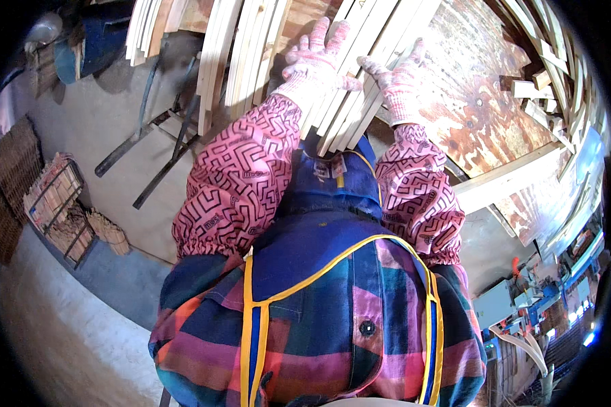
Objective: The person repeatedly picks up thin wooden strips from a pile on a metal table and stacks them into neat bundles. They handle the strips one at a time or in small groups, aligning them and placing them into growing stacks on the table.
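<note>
In a white and pink knit glove, my left hand (pixel 313 66) lies on pale wooden strips (pixel 346 115) with its fingers spread and its thumb pointing right. My right hand (pixel 402 80), gloved the same way, rests at the right side of these strips. Its thumb reaches left over them and its fingers stretch away from me. The strips lie side by side lengthwise, their near ends just short of my blue apron (pixel 319 251). Further strips (pixel 251 61) stand grouped left of my left hand.
A stained plywood board (pixel 482 102) spreads to the right, with a wooden beam (pixel 509 180) along its near edge. Loose strips and offcuts (pixel 540 95) lie at far right. Metal legs (pixel 159 173) stick out on the left floor, near bundled wood pieces (pixel 58 197). Blue machinery (pixel 529 298) stands at lower right.
</note>
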Available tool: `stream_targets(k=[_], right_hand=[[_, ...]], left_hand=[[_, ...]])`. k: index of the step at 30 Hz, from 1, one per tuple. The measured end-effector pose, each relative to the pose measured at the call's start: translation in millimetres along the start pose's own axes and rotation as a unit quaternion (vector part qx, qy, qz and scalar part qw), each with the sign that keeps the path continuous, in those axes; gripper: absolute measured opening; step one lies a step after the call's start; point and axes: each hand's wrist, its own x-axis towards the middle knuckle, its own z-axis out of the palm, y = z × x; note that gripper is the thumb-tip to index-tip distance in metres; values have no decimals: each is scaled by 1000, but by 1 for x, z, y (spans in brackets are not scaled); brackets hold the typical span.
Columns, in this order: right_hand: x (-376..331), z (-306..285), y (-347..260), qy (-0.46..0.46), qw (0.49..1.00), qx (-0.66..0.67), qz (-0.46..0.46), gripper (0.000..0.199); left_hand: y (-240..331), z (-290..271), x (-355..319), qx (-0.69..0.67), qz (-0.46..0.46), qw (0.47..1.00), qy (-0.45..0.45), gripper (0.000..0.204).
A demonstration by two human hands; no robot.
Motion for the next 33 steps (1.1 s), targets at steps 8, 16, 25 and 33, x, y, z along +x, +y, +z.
stream_targets(k=[8,16,25,33], right_hand=[[-2,-17,36,15,976,216,17,106],[-13,-13,85,-72,685,720,88,49],[2,-37,38,-32,893,427,141,54],[29,-27,81,39,984,165,-56,45]], left_hand=[[25,13,2,-34,-75,996,42,112],[-10,10,22,-595,116,795,-38,76],[3,38,43,-494,-64,867,-13,60],[-40,76,99,-356,15,930,85,54]])
